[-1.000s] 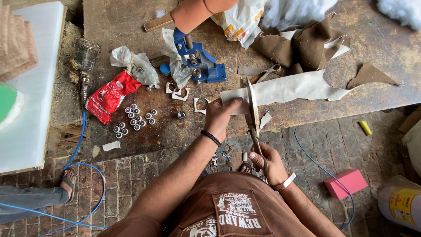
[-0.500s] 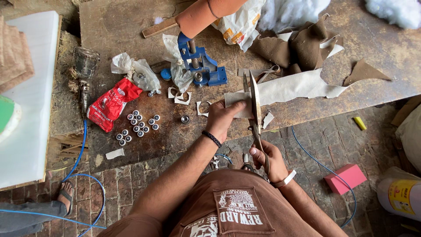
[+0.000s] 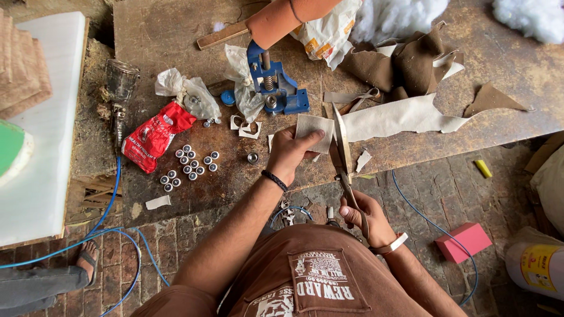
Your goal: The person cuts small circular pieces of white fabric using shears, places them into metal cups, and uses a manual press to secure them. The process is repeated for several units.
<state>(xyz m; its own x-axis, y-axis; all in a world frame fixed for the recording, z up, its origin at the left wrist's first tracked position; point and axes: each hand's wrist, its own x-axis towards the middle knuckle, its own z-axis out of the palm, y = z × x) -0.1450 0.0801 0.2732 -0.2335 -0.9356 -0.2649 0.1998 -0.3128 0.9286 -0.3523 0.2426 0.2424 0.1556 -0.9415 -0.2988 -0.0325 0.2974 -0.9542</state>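
Fingers of the left hand pinch a small pale fabric square, thumb on top, over the near edge of the tabletop. Right hand is closed around the handles of long scissors, whose blades point far and lie just right of the square, touching its edge. Farther right lies a white fabric strip with brown scraps beyond it. Far from the square stands a blue press. Left of it lie silver buttons and a red packet.
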